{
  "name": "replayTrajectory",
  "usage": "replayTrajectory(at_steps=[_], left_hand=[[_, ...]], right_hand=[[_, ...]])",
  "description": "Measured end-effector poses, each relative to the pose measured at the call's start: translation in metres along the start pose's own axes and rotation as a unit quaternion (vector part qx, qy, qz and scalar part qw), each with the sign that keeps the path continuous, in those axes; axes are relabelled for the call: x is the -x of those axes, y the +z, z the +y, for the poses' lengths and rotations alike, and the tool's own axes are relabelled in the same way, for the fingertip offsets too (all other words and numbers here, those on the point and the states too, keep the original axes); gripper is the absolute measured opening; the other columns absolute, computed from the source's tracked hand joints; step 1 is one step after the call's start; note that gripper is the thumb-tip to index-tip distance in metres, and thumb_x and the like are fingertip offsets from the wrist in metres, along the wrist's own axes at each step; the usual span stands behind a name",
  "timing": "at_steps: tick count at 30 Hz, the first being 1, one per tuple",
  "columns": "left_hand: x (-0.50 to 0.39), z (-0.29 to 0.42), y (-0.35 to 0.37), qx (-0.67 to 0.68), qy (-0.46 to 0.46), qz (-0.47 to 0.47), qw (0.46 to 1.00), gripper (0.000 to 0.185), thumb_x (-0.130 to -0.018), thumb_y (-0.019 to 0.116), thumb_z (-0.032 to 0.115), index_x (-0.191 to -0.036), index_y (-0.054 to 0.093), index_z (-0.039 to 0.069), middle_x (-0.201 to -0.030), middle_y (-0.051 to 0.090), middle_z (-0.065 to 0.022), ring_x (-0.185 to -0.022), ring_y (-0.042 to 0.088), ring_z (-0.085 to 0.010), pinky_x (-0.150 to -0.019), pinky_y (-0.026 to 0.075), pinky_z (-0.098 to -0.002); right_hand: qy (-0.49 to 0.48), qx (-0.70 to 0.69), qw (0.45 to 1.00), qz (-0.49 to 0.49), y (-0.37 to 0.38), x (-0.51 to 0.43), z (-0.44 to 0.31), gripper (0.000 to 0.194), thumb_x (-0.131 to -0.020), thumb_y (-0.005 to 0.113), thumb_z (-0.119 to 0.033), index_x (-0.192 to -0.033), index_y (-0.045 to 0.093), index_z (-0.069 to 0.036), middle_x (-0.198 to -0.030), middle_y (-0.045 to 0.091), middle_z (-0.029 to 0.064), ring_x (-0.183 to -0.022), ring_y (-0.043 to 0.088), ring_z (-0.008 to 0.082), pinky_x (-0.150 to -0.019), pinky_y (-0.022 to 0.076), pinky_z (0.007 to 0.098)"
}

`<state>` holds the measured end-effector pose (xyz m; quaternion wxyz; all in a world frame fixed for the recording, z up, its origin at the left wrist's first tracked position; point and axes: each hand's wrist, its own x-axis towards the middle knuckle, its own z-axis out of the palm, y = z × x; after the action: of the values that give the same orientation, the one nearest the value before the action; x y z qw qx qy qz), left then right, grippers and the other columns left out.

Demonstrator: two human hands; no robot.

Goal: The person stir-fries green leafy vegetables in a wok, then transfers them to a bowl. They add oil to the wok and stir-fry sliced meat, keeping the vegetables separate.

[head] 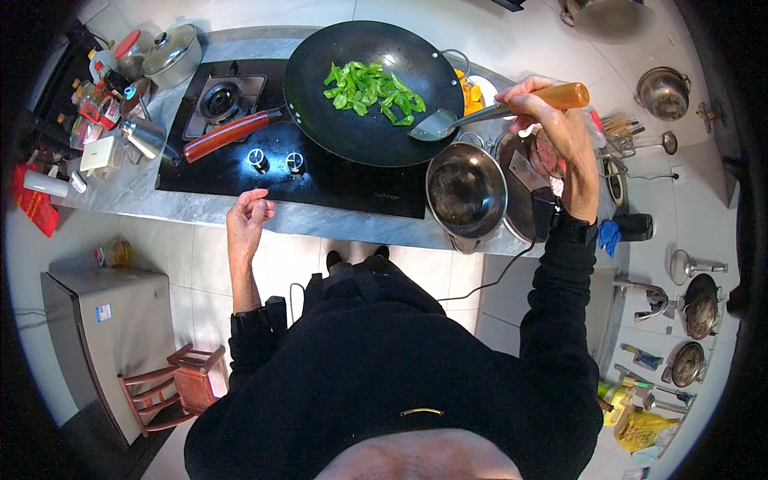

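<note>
My right hand (543, 108) grips the wooden handle of a metal wok spatula (433, 125), whose blade lies inside the right part of a black wok (360, 141). Cut green peppers (372, 90) are spread in the wok, just left of the blade. The wok sits on the right side of a black glass gas hob (336, 183), its red wooden handle (227, 135) pointing left. My left hand (249, 210) holds nothing; its fingers are loosely curled near the hob's front edge, below two control knobs (258, 161).
A metal pan (468, 191) stands right of the hob, beside a cleaver (528, 171) on a round board (517, 210). Sauce bottles (108, 111) and a lidded pot (173, 57) crowd the left. A second burner (222, 103) is bare. A wooden chair (195, 384) stands lower left.
</note>
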<state>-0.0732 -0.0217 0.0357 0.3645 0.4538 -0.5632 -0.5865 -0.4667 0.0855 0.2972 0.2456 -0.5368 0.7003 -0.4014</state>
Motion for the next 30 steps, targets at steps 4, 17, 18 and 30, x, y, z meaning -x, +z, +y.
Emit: replayTrajectory(at_steps=[4, 17, 18, 30], left_hand=[[0.000, 0.002, 0.005, 0.002, 0.006, -0.007, 1.000, 0.019, -0.090, 0.051, 0.005, -0.107, 0.058, 0.000, -0.084, 0.064, -0.0063, -0.072, 0.060, -0.0100, -0.067, 0.049, -0.0222], [-0.001, 0.004, 0.008, 0.004, -0.008, -0.008, 1.000, 0.019, -0.090, 0.051, 0.005, -0.107, 0.057, 0.000, -0.085, 0.064, -0.0070, -0.073, 0.059, -0.0103, -0.069, 0.049, -0.0221], [-0.003, 0.005, 0.009, 0.008, -0.006, -0.011, 1.000, 0.019, -0.090, 0.051, 0.005, -0.107, 0.057, 0.000, -0.085, 0.064, -0.0071, -0.073, 0.059, -0.0104, -0.069, 0.049, -0.0221], [-0.020, 0.003, 0.016, -0.001, -0.018, -0.033, 0.999, 0.018, -0.091, 0.051, 0.005, -0.106, 0.058, 0.000, -0.084, 0.064, -0.0060, -0.073, 0.060, -0.0094, -0.068, 0.049, -0.0225]], right_hand=[[-0.003, 0.003, 1.000, -0.029, 0.033, -0.028, 0.025, 0.013, -0.085, 0.057, -0.014, -0.086, 0.065, -0.004, -0.091, 0.067, 0.0092, -0.070, 0.060, 0.0122, -0.061, 0.0514, 0.0243], [-0.148, -0.226, 0.953, 0.141, 0.128, -0.026, 0.093, 0.019, -0.086, 0.058, -0.007, -0.102, 0.062, 0.003, -0.109, 0.061, 0.0153, -0.079, 0.065, 0.0189, -0.073, 0.0532, 0.0278], [-0.125, -0.242, 0.951, 0.143, 0.136, -0.014, 0.101, 0.023, -0.088, 0.056, -0.011, -0.106, 0.061, 0.003, -0.108, 0.062, 0.0144, -0.079, 0.065, 0.0196, -0.075, 0.0523, 0.0285], [-0.095, -0.187, 0.961, 0.182, 0.150, 0.067, 0.134, 0.010, -0.086, 0.055, -0.002, -0.090, 0.061, 0.004, -0.109, 0.061, 0.0162, -0.053, 0.052, 0.0075, -0.049, 0.0419, 0.0188]])
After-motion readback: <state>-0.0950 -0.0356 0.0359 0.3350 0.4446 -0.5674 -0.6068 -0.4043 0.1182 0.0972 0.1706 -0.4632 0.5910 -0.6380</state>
